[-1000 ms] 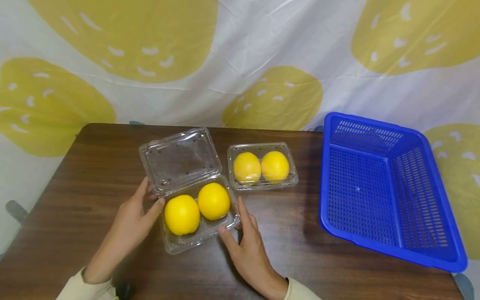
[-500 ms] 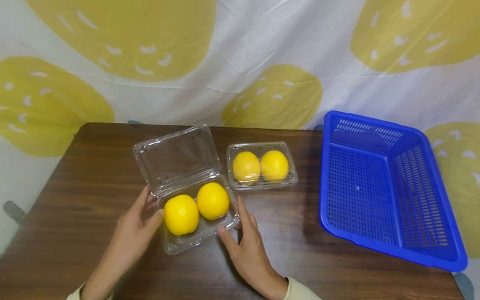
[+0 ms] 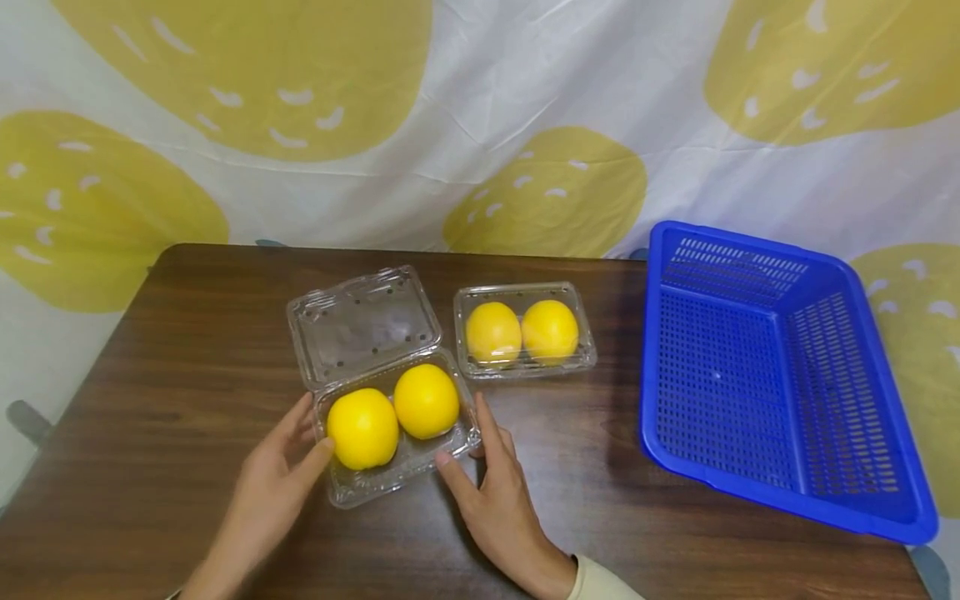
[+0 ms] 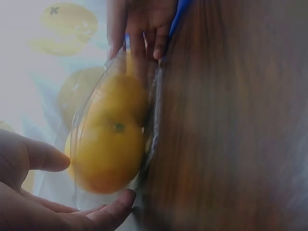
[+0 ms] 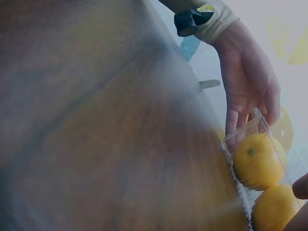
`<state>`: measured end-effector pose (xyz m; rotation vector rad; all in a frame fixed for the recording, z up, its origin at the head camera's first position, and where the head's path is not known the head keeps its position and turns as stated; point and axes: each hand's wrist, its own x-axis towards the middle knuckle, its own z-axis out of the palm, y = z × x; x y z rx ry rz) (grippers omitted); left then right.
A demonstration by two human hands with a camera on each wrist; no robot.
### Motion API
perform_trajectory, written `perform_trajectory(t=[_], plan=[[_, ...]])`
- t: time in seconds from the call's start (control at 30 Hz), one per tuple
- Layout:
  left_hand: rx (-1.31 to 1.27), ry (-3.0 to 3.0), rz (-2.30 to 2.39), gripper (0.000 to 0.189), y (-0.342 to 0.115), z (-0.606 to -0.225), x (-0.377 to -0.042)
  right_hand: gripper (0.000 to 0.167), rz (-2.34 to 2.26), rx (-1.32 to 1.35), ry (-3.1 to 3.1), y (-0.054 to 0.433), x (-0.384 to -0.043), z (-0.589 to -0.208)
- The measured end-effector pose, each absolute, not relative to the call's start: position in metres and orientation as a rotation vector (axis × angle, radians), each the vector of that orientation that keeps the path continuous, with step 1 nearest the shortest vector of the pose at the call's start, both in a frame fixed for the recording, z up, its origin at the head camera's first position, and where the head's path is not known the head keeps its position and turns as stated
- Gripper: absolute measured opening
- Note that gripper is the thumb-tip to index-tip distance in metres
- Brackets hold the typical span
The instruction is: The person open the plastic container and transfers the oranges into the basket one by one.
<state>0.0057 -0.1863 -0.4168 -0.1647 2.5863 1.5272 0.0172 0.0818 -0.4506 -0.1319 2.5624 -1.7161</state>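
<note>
Your two hands are at the box [image 3: 378, 493] on the desk [image 3: 202, 350]. Your left hand [image 3: 270, 475] holds its left end, with the thumb on the near side and the fingers on the far side. Your right hand [image 3: 498, 500] holds the right end, its thumb at the front edge. The box is thin, clear and shiny, so you can see the brown desk through it. It sits a bit turned, with its right end farther from you. Its lid [image 3: 365, 329] is tipped back toward the wall, and it has tiny dark holes. Inside are two round, smooth, bright yellow fruits, one on the left [image 3: 363, 428] and one on the right [image 3: 426, 402], side by side. In the left wrist view, the closest one has a small green spot [image 4: 119, 127]. Just past the box is a second box [image 3: 517, 290], closed, with two more yellow fruits in it. A blue basket [image 3: 649, 358] stands over on the right.
</note>
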Motion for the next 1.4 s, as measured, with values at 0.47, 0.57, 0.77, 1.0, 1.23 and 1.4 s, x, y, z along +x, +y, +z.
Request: perform_trajectory(t=[0.47, 0.57, 0.77, 1.0, 1.23, 1.4], plan=[[-0.276, 2.401, 1.851, 0.079, -0.179, -0.425, 0.021, 0.088, -1.709, -0.112, 2.561, 0.081, 0.017, -0.449], [-0.275, 2.352, 1.926, 0.080, -0.179, -0.427, 0.026, 0.088, -1.708, -0.109, 2.554, 0.081, 0.017, -0.449], [-0.226, 2.300, 2.026, 0.084, -0.177, -0.433, 0.033, 0.085, -1.709, -0.125, 2.581, 0.081, 0.017, -0.449], [-0.154, 2.204, 2.142, 0.088, -0.174, -0.441, 0.040, 0.087, -1.709, -0.113, 2.571, 0.081, 0.017, -0.448], [-0.003, 2.199, 2.206, 0.095, -0.173, -0.448, 0.046, 0.086, -1.721, -0.115, 2.576, 0.080, 0.018, -0.447], [0.039, 2.210, 2.233, 0.094, -0.172, -0.450, 0.049, 0.085, -1.737, -0.166, 2.620, 0.081, 0.018, -0.450]])
